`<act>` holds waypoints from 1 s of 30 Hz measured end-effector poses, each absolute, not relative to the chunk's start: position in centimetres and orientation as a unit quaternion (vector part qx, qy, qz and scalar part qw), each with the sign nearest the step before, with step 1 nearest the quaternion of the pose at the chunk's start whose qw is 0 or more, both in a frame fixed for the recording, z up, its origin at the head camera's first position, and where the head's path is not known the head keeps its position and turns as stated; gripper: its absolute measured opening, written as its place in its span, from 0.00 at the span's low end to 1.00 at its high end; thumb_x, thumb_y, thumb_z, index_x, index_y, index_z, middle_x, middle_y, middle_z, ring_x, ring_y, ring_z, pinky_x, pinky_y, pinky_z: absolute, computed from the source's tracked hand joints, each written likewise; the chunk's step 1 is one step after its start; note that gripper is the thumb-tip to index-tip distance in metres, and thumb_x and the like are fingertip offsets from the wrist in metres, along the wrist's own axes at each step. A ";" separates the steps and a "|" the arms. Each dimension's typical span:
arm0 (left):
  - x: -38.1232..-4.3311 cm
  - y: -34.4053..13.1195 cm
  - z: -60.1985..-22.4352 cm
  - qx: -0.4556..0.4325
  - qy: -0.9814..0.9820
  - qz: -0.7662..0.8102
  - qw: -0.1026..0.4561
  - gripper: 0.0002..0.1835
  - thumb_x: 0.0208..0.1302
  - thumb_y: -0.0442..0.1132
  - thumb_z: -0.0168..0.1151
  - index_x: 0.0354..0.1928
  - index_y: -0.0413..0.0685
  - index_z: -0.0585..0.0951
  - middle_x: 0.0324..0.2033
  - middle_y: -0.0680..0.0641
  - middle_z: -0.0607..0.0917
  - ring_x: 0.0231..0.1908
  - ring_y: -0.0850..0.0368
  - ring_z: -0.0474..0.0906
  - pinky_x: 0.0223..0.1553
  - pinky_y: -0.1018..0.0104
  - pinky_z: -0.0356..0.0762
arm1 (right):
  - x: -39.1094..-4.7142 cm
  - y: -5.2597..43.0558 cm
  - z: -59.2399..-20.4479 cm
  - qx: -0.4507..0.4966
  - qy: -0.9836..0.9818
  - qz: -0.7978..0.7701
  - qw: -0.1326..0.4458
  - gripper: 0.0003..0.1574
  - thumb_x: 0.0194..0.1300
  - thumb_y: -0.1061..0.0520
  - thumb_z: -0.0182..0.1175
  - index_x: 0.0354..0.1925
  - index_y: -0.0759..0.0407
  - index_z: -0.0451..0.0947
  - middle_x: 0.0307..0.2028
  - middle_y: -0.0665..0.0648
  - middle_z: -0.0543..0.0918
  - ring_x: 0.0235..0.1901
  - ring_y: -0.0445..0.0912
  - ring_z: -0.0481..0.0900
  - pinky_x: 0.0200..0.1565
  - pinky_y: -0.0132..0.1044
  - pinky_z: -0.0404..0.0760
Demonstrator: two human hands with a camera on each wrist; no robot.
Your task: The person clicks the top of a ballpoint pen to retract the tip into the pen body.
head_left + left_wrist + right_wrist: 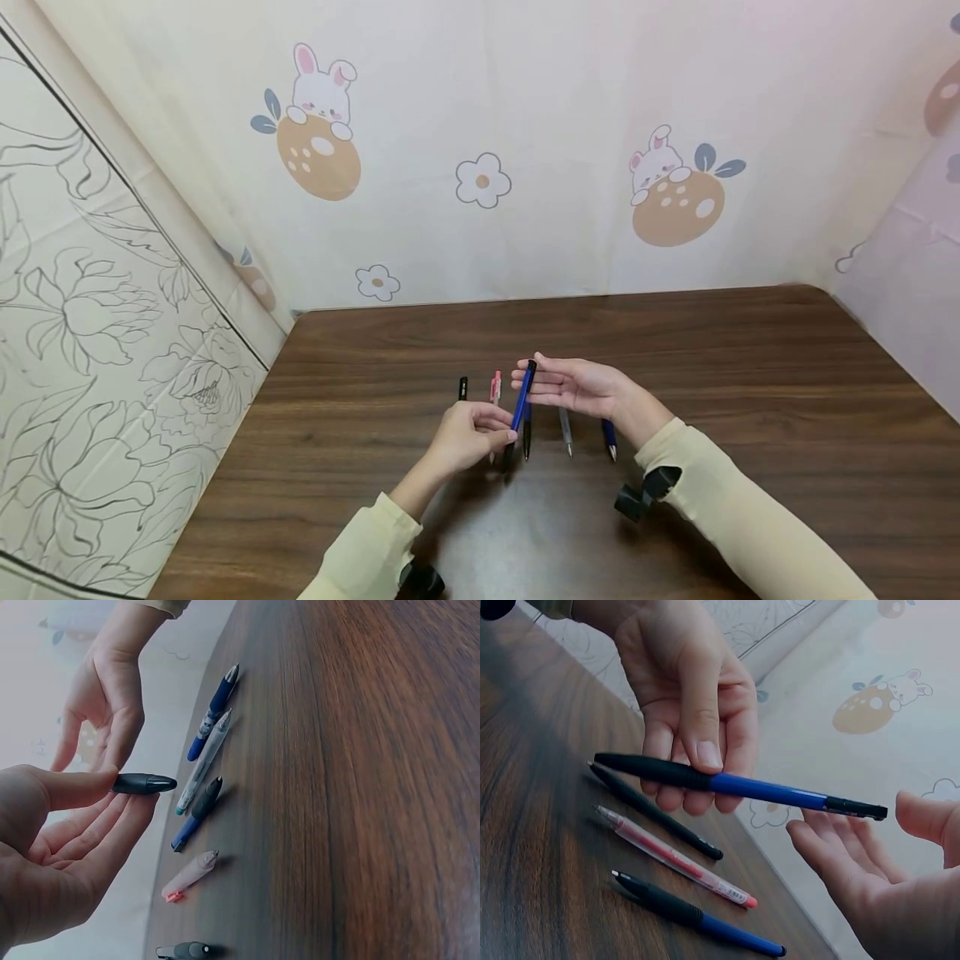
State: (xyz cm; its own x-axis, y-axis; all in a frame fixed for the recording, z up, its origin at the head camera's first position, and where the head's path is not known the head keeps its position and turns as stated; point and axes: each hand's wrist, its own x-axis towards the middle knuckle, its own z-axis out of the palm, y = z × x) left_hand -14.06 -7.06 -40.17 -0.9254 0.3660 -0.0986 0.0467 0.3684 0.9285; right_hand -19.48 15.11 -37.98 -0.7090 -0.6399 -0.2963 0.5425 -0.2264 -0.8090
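Observation:
A blue ballpoint pen [522, 398] with a black grip and black clip end is pinched between the thumb and fingers of my left hand [468, 429], raised above the table. Beside its clip end is my right hand [588, 387], palm turned to the pen, fingers extended and thumb apart in the right wrist view. Under the hands lies a row of pens: a black pen [656, 812], a clear pen with pink parts [676, 859], another blue pen with a black grip [697, 915], a clear pen [204, 765] and a dark blue pen [214, 712].
The pens lie on a brown wood-grain table [360, 358]. Behind it hangs a pale curtain [555, 100] with rabbits and flowers. A white panel with flower line drawings [90, 333] stands at the left. Each wrist carries a black camera mount [645, 492].

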 end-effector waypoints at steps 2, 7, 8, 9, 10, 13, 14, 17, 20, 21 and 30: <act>-14.1 -7.2 -40.1 0.126 0.814 0.548 0.146 0.10 0.57 0.33 0.67 0.39 0.35 0.85 0.34 0.37 0.89 0.28 0.58 0.86 0.29 0.73 0.83 | -19.5 15.2 -38.0 -0.049 0.511 -0.772 0.375 0.41 0.74 0.49 0.47 0.72 0.73 0.47 0.54 0.59 0.82 0.56 0.48 0.81 0.59 0.38 0.80; -14.1 -7.8 -40.0 0.123 0.809 0.556 0.146 0.11 0.56 0.32 0.67 0.40 0.33 0.84 0.34 0.36 0.89 0.28 0.55 0.87 0.31 0.67 0.86 | -19.4 15.4 -38.1 -0.034 0.547 -0.752 0.366 0.43 0.74 0.48 0.47 0.72 0.72 0.45 0.71 0.71 0.60 0.62 0.54 0.75 0.61 0.39 0.78; -14.1 -8.0 -40.0 0.122 0.808 0.558 0.146 0.11 0.56 0.32 0.67 0.41 0.32 0.84 0.34 0.35 0.88 0.29 0.54 0.87 0.32 0.66 0.86 | -19.4 15.5 -38.1 -0.036 0.551 -0.749 0.366 0.43 0.74 0.47 0.47 0.72 0.72 0.45 0.71 0.72 0.56 0.65 0.55 0.72 0.61 0.39 0.78; -14.2 -8.1 -40.0 0.121 0.807 0.559 0.145 0.11 0.56 0.31 0.67 0.41 0.32 0.84 0.34 0.35 0.88 0.29 0.53 0.87 0.32 0.65 0.86 | -19.4 15.6 -38.2 -0.039 0.555 -0.746 0.366 0.42 0.75 0.47 0.46 0.72 0.71 0.45 0.72 0.72 0.54 0.66 0.56 0.70 0.62 0.38 0.77; -14.2 -8.2 -39.9 0.119 0.809 0.558 0.143 0.11 0.56 0.31 0.67 0.41 0.32 0.84 0.34 0.35 0.88 0.30 0.53 0.87 0.33 0.65 0.87 | -19.4 15.7 -38.2 -0.046 0.559 -0.742 0.368 0.43 0.75 0.47 0.45 0.73 0.71 0.44 0.72 0.72 0.52 0.67 0.55 0.69 0.62 0.38 0.77; -14.3 -8.6 -39.9 0.111 0.812 0.556 0.141 0.11 0.56 0.32 0.67 0.40 0.32 0.84 0.34 0.35 0.88 0.30 0.52 0.87 0.33 0.64 0.87 | -19.4 16.1 -38.4 -0.060 0.566 -0.735 0.368 0.43 0.76 0.46 0.44 0.73 0.72 0.42 0.73 0.73 0.50 0.64 0.51 0.74 0.62 0.37 0.77; -14.4 -8.7 -40.0 0.109 0.814 0.553 0.140 0.11 0.56 0.32 0.67 0.40 0.33 0.84 0.34 0.36 0.89 0.30 0.53 0.87 0.33 0.65 0.86 | -19.4 16.2 -38.5 -0.059 0.569 -0.734 0.366 0.43 0.75 0.46 0.44 0.73 0.71 0.43 0.72 0.73 0.50 0.61 0.48 0.76 0.62 0.37 0.77; -14.4 -9.2 -40.0 0.102 0.817 0.550 0.143 0.11 0.56 0.32 0.67 0.40 0.33 0.84 0.33 0.36 0.89 0.28 0.55 0.87 0.34 0.65 0.86 | -19.2 16.6 -38.6 -0.055 0.580 -0.728 0.361 0.42 0.75 0.46 0.44 0.73 0.71 0.45 0.72 0.73 0.52 0.57 0.44 0.79 0.60 0.37 0.79; -14.3 -9.6 -40.1 0.098 0.818 0.549 0.143 0.11 0.56 0.32 0.68 0.39 0.33 0.84 0.33 0.37 0.89 0.28 0.57 0.86 0.34 0.65 0.86 | -19.0 16.9 -38.7 -0.058 0.596 -0.718 0.355 0.41 0.76 0.46 0.44 0.72 0.72 0.46 0.71 0.74 0.54 0.56 0.44 0.80 0.59 0.36 0.79; -14.3 -9.8 -40.1 0.094 0.818 0.549 0.143 0.10 0.56 0.32 0.68 0.39 0.33 0.84 0.33 0.37 0.89 0.28 0.58 0.86 0.34 0.65 0.86 | -19.0 17.0 -38.7 -0.058 0.601 -0.715 0.353 0.41 0.76 0.46 0.44 0.72 0.73 0.46 0.71 0.74 0.55 0.56 0.44 0.80 0.59 0.36 0.79; -14.4 -11.3 -39.9 0.059 0.830 0.541 0.124 0.10 0.55 0.31 0.68 0.39 0.32 0.84 0.32 0.36 0.88 0.27 0.53 0.87 0.33 0.61 0.87 | -18.2 17.8 -37.9 -0.058 0.638 -0.692 0.333 0.41 0.73 0.47 0.50 0.70 0.73 0.52 0.66 0.69 0.70 0.51 0.42 0.82 0.58 0.38 0.80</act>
State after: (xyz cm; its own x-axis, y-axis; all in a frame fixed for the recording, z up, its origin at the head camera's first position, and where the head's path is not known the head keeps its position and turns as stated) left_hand -14.36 -11.32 -39.91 -0.9621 0.2327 -0.1421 -0.0360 0.4084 0.9121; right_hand -18.18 17.83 -37.88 -0.7721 -0.5339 -0.3447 0.3862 0.0365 -0.9217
